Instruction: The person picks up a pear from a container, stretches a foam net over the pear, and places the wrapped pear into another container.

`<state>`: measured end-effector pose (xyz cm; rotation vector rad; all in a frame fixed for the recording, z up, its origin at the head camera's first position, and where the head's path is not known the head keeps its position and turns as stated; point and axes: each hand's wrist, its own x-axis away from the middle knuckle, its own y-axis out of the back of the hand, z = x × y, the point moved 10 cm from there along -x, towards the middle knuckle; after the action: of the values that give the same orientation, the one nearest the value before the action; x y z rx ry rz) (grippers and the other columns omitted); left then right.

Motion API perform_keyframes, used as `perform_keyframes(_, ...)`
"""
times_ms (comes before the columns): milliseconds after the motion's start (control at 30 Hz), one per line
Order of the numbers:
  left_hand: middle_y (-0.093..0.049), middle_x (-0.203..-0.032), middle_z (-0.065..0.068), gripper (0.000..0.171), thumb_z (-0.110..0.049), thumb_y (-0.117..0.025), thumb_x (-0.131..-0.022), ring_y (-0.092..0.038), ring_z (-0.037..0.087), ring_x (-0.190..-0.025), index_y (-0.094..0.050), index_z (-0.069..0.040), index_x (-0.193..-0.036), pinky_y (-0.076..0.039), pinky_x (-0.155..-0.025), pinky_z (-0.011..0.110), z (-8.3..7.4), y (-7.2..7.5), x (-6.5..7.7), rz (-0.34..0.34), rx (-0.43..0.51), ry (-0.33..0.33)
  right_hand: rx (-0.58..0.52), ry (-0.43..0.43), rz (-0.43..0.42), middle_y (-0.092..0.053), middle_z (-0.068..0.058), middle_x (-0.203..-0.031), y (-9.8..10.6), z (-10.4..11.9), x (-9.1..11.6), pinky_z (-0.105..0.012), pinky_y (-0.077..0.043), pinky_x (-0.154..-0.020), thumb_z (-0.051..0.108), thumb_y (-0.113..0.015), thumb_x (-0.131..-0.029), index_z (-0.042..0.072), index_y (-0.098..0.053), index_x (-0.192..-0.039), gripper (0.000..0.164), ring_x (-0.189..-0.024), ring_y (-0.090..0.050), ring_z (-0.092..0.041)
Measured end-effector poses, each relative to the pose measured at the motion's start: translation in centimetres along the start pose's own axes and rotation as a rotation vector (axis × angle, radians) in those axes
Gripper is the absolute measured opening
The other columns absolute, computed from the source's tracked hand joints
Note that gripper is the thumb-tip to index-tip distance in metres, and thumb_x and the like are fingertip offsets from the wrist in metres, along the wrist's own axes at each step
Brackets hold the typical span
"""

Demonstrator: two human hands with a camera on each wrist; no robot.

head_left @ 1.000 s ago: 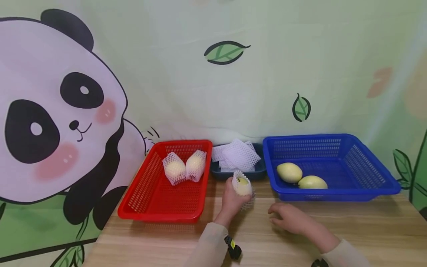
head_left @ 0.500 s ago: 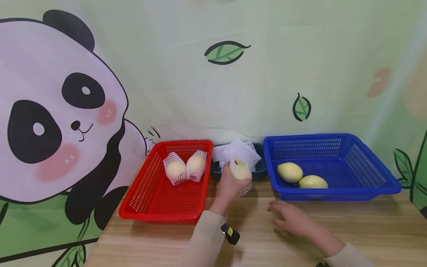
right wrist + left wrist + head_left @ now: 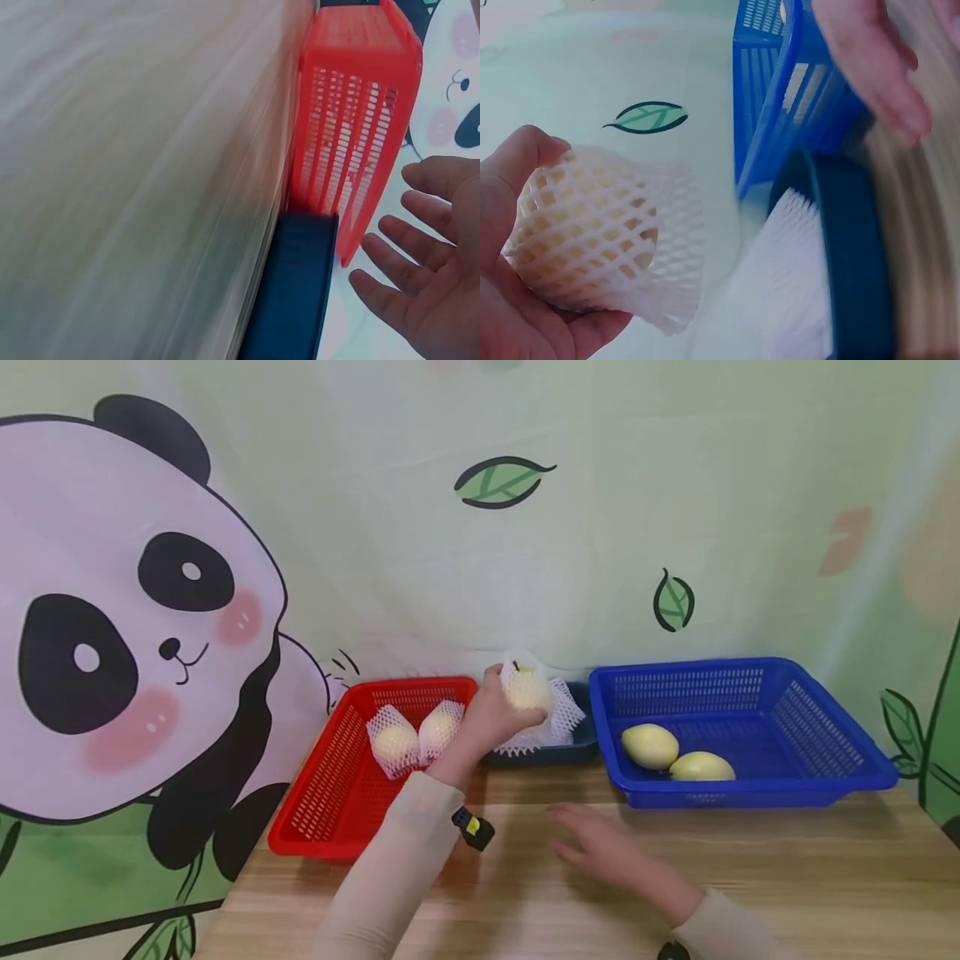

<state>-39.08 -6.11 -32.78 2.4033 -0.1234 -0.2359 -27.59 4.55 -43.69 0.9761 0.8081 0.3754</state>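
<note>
My left hand (image 3: 491, 714) grips a pale yellow pear (image 3: 528, 687) in a white foam net sleeve, held up over the small dark teal basket (image 3: 543, 758). In the left wrist view, thumb and fingers curl round the netted pear (image 3: 585, 232), and the loose end of the foam net (image 3: 679, 240) extends past the fruit. White foam nets (image 3: 567, 714) lie in the teal basket, partly hidden behind the pear. My right hand (image 3: 603, 847) hovers over the wooden table with nothing in it; its fingers are spread and relaxed in the right wrist view (image 3: 442, 247).
At left stands a red basket (image 3: 337, 814) with two netted pears (image 3: 395, 742) at its back. A blue basket (image 3: 757, 797) at right contains two bare pears (image 3: 650, 747). A panda-printed cloth (image 3: 375, 527) hangs behind the wooden table (image 3: 525, 893).
My left hand has lifted the netted pear upward and away from me, from above the table to over the teal basket. My right hand has shifted left.
</note>
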Motion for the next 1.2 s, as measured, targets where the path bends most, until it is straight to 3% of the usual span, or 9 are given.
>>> perform_keyframes(133, -0.059, -0.131, 0.024, 0.098, -0.031, -0.080, -0.081, -0.060, 0.034, -0.109, -0.023, 0.002, -0.155, -0.056, -0.100, 0.047, 0.2, 1.9, -0.1, 0.033, -0.030, -0.003, 0.004, 0.035, -0.036, -0.072, -0.017, -0.119, -0.2, 1.0, -0.9, -0.047, -0.056, -0.099, 0.010, -0.073, -0.090, -0.001, -0.067, -0.120, 0.033, -0.112, -0.068, -0.034)
perform_keyframes(400, -0.055, -0.138, 0.023, 0.100, -0.031, -0.079, -0.081, -0.058, 0.034, -0.116, -0.021, 0.002, -0.156, -0.054, -0.105, 0.049, 2.7, 4.7, 0.1, 0.083, -0.078, 0.036, 0.033, 0.125, -0.133, -0.072, -0.014, -0.117, -0.1, 3.4, -2.9, -0.042, -0.058, -0.098, 0.013, -0.078, -0.087, 0.002, -0.069, -0.117, 0.034, -0.110, -0.069, -0.029)
perform_keyframes(600, -0.052, -0.141, 0.024, 0.099, -0.030, -0.079, -0.081, -0.056, 0.036, -0.120, -0.021, 0.000, -0.156, -0.054, -0.105, 0.052, 5.1, 7.1, 0.7, 0.084, -0.095, 0.120, 0.046, 0.150, -0.175, -0.072, -0.011, -0.120, -0.6, 4.5, -4.2, -0.039, -0.057, -0.100, 0.018, -0.080, -0.085, 0.004, -0.070, -0.118, 0.037, -0.112, -0.068, -0.028)
perform_keyframes(767, -0.050, -0.143, 0.022, 0.100, -0.031, -0.080, -0.081, -0.054, 0.035, -0.122, -0.019, -0.003, -0.156, -0.055, -0.105, 0.052, 7.1, 8.8, 1.4, 0.105, -0.118, 0.181, 0.080, 0.233, -0.235, -0.073, -0.009, -0.119, -1.1, 6.0, -4.9, -0.036, -0.057, -0.099, 0.021, -0.084, -0.082, 0.006, -0.071, -0.117, 0.040, -0.112, -0.068, -0.025)
perform_keyframes(1067, -0.051, -0.137, 0.028, 0.090, -0.037, -0.072, -0.089, -0.056, 0.036, -0.115, -0.023, 0.007, -0.151, -0.058, -0.094, 0.046, 9.7, 12.6, 2.1, 0.089, -0.150, 0.178, 0.121, 0.339, -0.236, -0.073, -0.008, -0.123, -2.0, 9.4, -7.2, -0.031, -0.056, -0.103, 0.029, -0.083, -0.084, 0.009, -0.071, -0.120, 0.042, -0.116, -0.068, -0.020)
perform_keyframes(1200, -0.049, -0.138, 0.031, 0.093, -0.038, -0.071, -0.091, -0.056, 0.038, -0.116, -0.019, 0.009, -0.153, -0.056, -0.096, 0.048, 10.5, 13.9, 2.5, 0.080, -0.152, 0.197, 0.133, 0.349, -0.220, -0.072, -0.007, -0.124, -2.2, 10.0, -7.8, -0.028, -0.055, -0.104, 0.030, -0.081, -0.087, 0.011, -0.071, -0.120, 0.040, -0.117, -0.067, -0.019)
